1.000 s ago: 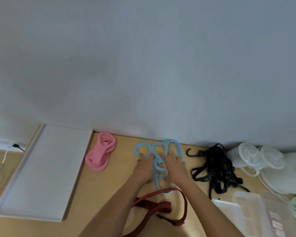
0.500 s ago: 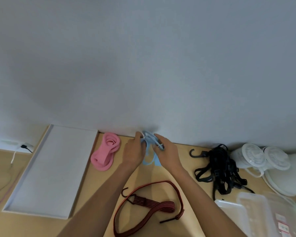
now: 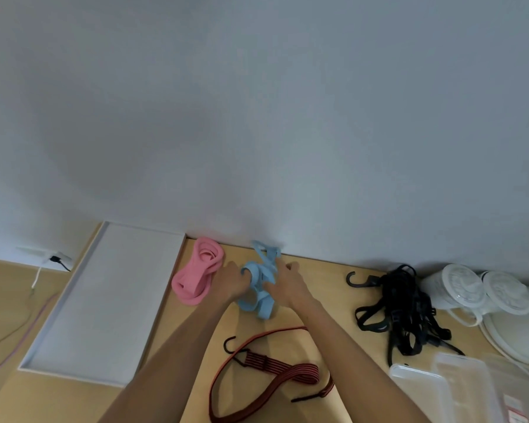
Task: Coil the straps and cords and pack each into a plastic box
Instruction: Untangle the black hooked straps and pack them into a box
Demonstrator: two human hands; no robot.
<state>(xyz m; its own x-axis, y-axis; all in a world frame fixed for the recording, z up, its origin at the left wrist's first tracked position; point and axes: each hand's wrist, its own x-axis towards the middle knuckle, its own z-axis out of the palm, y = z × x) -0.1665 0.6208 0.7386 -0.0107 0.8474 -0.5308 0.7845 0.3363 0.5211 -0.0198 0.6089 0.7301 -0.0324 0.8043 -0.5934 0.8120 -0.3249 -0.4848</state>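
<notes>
Both hands, left [image 3: 233, 280] and right [image 3: 287, 284], closed on flat, looped blue strap [image 3: 258, 290] near bench [image 3: 318, 288] back edge. Beside it, soft pink coil [image 3: 199, 274].

The person's left hand [image 3: 231, 280] and right hand [image 3: 284, 283] are covering the middle part of the light blue flat strap [image 3: 258, 288], so it is not possible to tell how the fingers are gripping it. The picture's lower edge is cutting off the red-and-black striped bungee cord [image 3: 266, 370], and its right edge is cutting the clear plastic boxes [image 3: 458, 389]. The labels on these boxes are staying too small to read.
</notes>
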